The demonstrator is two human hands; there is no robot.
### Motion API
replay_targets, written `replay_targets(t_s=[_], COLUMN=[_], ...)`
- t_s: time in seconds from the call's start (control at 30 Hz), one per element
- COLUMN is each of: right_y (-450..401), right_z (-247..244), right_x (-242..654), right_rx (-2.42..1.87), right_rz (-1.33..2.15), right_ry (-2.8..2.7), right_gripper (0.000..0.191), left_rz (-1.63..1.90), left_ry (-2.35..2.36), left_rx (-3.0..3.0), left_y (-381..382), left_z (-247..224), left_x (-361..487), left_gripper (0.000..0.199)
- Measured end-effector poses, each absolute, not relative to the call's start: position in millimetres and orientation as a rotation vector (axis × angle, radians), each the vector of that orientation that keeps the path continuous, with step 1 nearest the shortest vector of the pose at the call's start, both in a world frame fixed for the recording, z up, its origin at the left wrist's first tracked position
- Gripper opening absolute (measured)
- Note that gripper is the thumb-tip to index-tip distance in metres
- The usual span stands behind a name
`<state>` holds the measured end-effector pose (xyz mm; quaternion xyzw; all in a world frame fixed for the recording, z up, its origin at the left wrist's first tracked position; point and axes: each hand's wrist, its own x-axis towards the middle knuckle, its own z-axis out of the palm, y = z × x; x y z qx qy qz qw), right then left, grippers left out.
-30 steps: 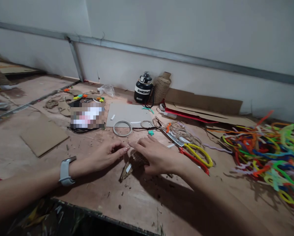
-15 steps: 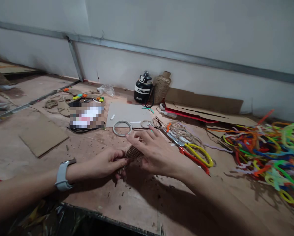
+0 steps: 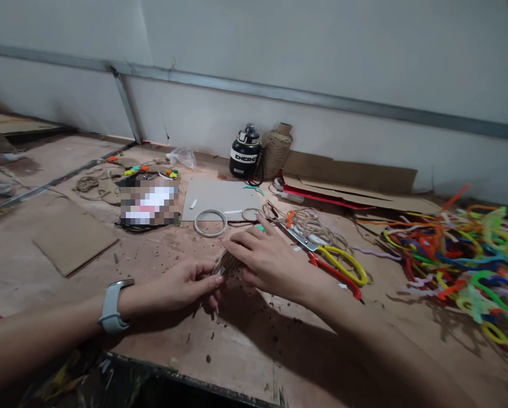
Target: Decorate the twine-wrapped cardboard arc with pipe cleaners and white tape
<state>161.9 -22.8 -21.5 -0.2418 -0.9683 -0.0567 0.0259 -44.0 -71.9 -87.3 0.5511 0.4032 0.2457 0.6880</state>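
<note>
Between my hands is a small brown ridged piece (image 3: 229, 262) that looks like corrugated cardboard or wound twine; most of it is covered by my fingers. My left hand (image 3: 197, 283), with a grey watch on its wrist, pinches the near left end between thumb and fingers. Over the far right end lies my right hand (image 3: 264, 258), its fingers curled around the piece. Just beyond them a pale tape ring (image 3: 211, 233) rests on the table. Scissors (image 3: 342, 266) with yellow and red handles lie to the right of my right hand.
A grey board (image 3: 220, 195) lies behind the ring. Farther back stand a black bottle (image 3: 244, 154) and a twine spool (image 3: 278, 150). Colourful pipe cleaners (image 3: 466, 260) are heaped at the right. A cardboard square (image 3: 75, 238) lies left. The table's front edge (image 3: 177, 377) runs below.
The brown piece has turned slightly in my hands, and more of its ridged face shows. My right hand has shifted a little to the right; both hands keep their hold.
</note>
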Motion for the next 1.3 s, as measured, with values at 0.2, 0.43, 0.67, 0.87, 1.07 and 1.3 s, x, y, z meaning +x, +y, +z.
replay_targets(t_s=[0.2,0.43,0.67,0.87,1.07,1.3], right_y=[-23,-27,-28,-22,-21,-22], right_z=[-21,-25,-22,-17,-18,-18], right_x=[162,158,158,164,164,166], right_rx=[-0.739,-0.641,-0.669,-0.720,-0.716,-0.644], right_rz=[-0.164,-0.143,-0.156,-0.151,-0.159,-0.025], right_ry=[-2.970,-2.971,-2.944,-2.921,-2.923,-2.923], right_gripper=[0.039,0.032,0.035,0.043,0.044,0.047], left_rz=[0.594,0.652,0.689,0.531,0.557,0.686], left_ry=[0.853,0.924,0.898,0.880,0.886,0.763], left_rx=[1.150,1.296,1.255,1.153,1.163,1.076], left_y=[-71,-69,-71,-72,-73,-73], left_z=[-84,-97,-91,-85,-90,-83], left_x=[-42,-48,-46,-43,-44,-47], left_gripper=[0.045,0.045,0.046,0.053,0.052,0.037])
